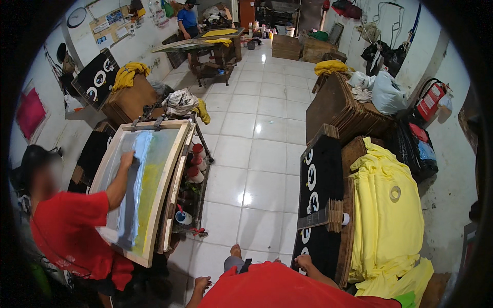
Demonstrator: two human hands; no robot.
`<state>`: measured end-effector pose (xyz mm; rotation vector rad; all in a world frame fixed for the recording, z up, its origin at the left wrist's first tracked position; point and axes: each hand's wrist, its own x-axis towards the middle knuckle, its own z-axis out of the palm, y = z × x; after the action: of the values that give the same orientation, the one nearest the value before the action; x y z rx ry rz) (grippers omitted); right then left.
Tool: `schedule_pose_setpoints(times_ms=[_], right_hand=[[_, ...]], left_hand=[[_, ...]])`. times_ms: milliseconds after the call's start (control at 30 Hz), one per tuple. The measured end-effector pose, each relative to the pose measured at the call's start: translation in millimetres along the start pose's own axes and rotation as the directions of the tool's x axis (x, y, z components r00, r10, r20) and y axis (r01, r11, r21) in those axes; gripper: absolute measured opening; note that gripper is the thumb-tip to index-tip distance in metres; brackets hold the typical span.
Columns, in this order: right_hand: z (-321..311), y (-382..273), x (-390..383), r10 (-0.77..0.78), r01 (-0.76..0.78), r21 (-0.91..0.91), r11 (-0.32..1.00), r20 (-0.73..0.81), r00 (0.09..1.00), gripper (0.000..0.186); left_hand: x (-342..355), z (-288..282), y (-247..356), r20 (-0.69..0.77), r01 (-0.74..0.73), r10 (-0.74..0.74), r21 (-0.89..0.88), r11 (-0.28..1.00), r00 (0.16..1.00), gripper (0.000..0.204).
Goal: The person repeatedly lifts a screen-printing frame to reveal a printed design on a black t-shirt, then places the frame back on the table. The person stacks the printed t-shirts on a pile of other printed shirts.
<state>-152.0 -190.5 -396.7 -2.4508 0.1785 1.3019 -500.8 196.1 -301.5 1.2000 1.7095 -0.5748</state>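
Observation:
My left hand (203,283) hangs low beside my red shirt, its fingers curled with nothing seen in them. At the near end of a black printed fabric (321,169) my right hand (303,262) is closed. Whether it pinches the fabric's edge or only rests by it, I cannot make out. White ring shapes run along the fabric, which lies over a stack of brown boards (347,231). A smaller stack of thin boards (328,218) sits across the black fabric. Beside it, yellow cloth (385,215) is piled with a tape roll (395,193) on top.
At left a co-worker in red (77,231) leans over a wooden-framed printing screen (154,205) streaked with pale blue. A cart (203,205) with paint containers stands beside it. White tiled floor (246,174) runs between both sides. Another person in blue (188,20) stands far back.

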Motion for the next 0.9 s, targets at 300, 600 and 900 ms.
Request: schedule_pose_setpoints(times_ms=[300, 600, 900], right_hand=[[-22.4, -5.9, 16.2, 0.076, -0.080, 0.520, 0.851, 0.029, 0.997, 0.015], [-43.1, -30.1, -2.8, 0.139, -0.144, 0.524, 0.839, 0.049, 0.989, 0.012], [-53.0, -62.3, 5.7, 0.057, -0.085, 0.466, 0.881, 0.074, 0.996, 0.003]], left_hand=[[45.5, 14.6, 35.4, 0.075, -0.084, 0.108, -0.266, 0.960, 0.991, 0.021], [21.7, 18.3, 44.3, 0.082, -0.055, 0.093, -0.379, 0.924, 0.992, 0.020], [38.4, -0.8, 11.6, 0.012, -0.011, 0.018, -0.416, 0.909, 1.000, 0.021]])
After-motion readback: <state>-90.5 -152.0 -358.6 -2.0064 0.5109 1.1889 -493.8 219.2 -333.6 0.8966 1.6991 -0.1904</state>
